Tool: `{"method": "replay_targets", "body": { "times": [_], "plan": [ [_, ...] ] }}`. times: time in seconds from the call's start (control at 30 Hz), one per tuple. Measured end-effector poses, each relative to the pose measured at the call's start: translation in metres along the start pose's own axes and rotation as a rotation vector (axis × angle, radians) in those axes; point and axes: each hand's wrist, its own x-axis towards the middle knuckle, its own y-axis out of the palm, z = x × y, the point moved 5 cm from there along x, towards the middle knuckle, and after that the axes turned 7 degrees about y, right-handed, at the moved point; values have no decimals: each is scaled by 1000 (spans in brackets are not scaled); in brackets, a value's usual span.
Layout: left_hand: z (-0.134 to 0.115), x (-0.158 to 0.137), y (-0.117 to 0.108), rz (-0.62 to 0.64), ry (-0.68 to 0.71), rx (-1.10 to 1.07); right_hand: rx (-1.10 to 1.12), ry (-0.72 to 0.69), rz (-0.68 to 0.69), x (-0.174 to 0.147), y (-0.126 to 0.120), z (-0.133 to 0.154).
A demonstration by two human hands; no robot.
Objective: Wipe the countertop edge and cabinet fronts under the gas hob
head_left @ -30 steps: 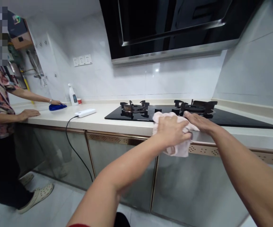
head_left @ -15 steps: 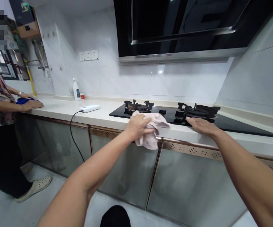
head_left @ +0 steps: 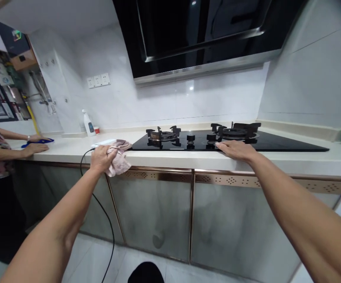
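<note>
My left hand is closed on a pale pink cloth at the front edge of the white countertop. Part of the cloth hangs over that edge. Just behind this hand lies a white power bank-like device with a black cable, partly hidden by the hand and cloth. My right hand rests flat, fingers stretched out, at the front rim of the black gas stove. Its fingertips are close to a stove knob.
A white spray bottle and a small red-and-white tub stand by the wall. At the far left, another person's hands are on the counter with a blue cloth. A black range hood hangs above. The black cable droops to the floor.
My left hand has moved the pink cloth leftward along the counter edge, from the stove front to the white device. My right hand stays by the stove. The view has shifted.
</note>
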Motion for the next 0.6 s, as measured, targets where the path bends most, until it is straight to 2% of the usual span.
{"method": "replay_targets", "body": {
  "times": [0.07,0.13,0.27,0.43,0.6],
  "plan": [
    [1,2,-2,-3,-54,47,0,51,28,-3,-1,3],
    [-8,3,-4,-12,-98,92,4,60,39,-5,-2,6],
    [-54,-2,-6,-67,-74,94,3,71,30,-2,1,7],
    [-146,-17,0,-111,60,-21,-9,59,0,2,3,3],
    [-268,-31,-1,-225,391,-183,-18,74,23,0,1,3]
  ]
}}
